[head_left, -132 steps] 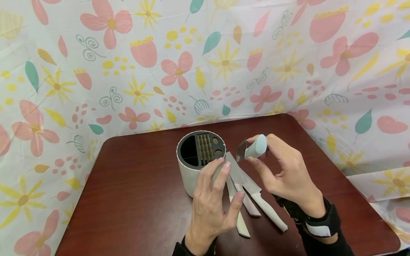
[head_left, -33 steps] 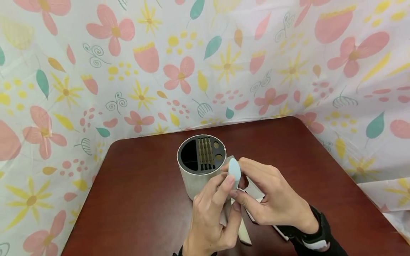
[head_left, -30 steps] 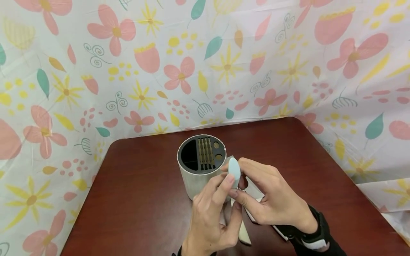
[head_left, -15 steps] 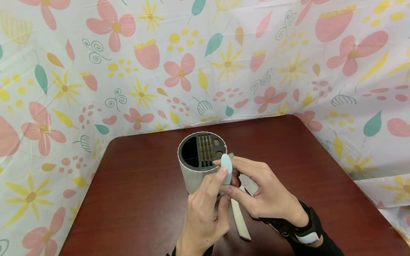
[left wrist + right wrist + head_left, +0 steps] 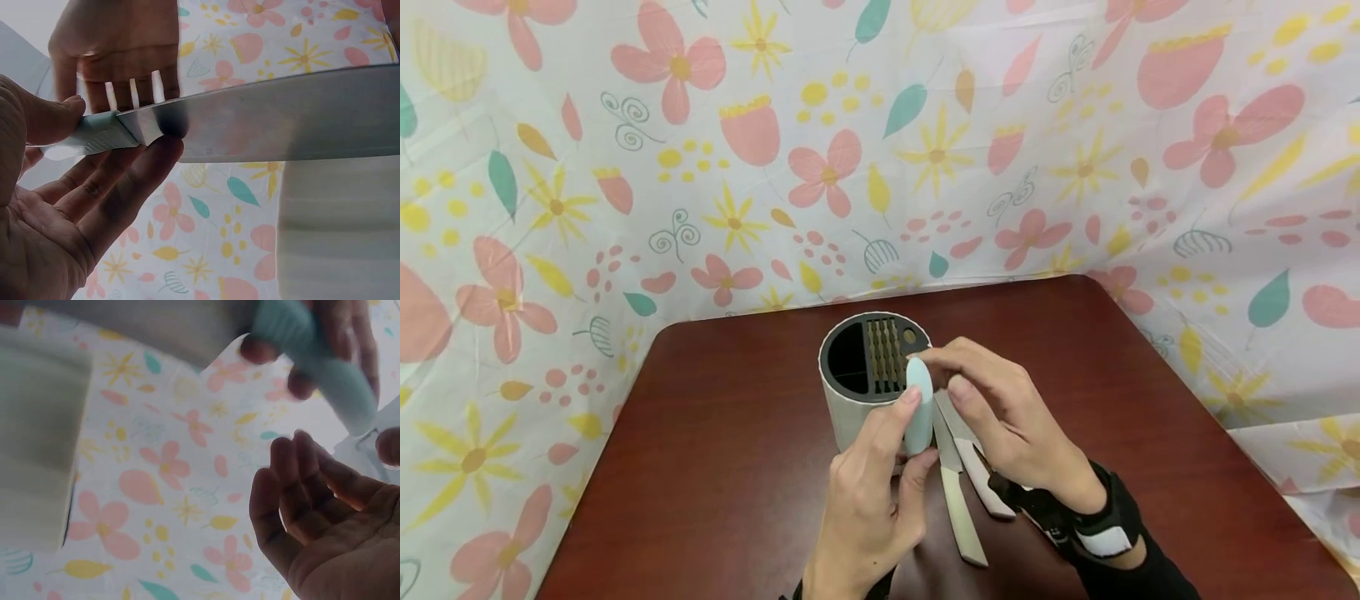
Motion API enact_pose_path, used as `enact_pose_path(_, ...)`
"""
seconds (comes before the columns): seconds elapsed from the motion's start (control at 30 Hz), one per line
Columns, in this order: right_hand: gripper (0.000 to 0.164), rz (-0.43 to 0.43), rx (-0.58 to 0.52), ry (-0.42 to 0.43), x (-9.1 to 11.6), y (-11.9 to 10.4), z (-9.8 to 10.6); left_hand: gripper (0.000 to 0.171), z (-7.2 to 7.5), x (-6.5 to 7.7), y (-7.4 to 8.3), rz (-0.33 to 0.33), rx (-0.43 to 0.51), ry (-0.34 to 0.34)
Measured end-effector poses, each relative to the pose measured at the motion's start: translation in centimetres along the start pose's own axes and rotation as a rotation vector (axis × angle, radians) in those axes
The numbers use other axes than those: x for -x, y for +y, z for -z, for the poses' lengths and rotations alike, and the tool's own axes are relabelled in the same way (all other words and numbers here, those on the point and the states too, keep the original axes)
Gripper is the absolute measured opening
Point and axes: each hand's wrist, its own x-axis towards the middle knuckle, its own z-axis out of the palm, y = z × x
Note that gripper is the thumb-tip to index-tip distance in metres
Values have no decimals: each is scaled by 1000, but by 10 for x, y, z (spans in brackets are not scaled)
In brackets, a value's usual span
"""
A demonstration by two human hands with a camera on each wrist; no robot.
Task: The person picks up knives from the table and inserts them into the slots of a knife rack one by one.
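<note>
My left hand (image 5: 868, 492) pinches the pale blue handle of a kitchen knife (image 5: 919, 406) between thumb and fingers. The broad steel blade (image 5: 269, 119) points away from me, level and beside the knife block in the left wrist view; in the head view the blade is hidden behind the handle. My right hand (image 5: 1022, 425) is just right of the handle, its fingers loosely bent and holding nothing. In the right wrist view a gap shows between those fingers and the handle (image 5: 331, 381). The round whitish knife block (image 5: 850, 414) stands upright right beyond the left hand.
The block's black top (image 5: 848, 358) has an open compartment, several slots and round holes. To its right lie a knife with a cream handle (image 5: 962, 521) and one with a pinkish handle (image 5: 991, 487). The right wrist covers a third. A flowered sheet (image 5: 760, 200) backs the brown table (image 5: 715, 467).
The right hand first held the knife alone, then both hands held it. Now the right hand has let go and drawn back slightly. The handle has moved left, toward the block.
</note>
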Motion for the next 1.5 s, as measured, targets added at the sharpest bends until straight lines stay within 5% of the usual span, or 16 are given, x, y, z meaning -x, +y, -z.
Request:
enact_pose_path(0.4,33,-232,211,57,3,43,-13,41,8,-4,1,0,14,-11)
enact_pose_path(0.77,47,-558,263,-79,14,78,-27,42,13,-8,0,-26,23,12)
enact_pose_path(1.23,56,-679,256,-131,26,101,-41,43,19,-12,-3,-33,33,36)
enact_pose_path(1.5,55,-695,249,-89,31,105,-47,43,19,-14,-6,-32,6,50)
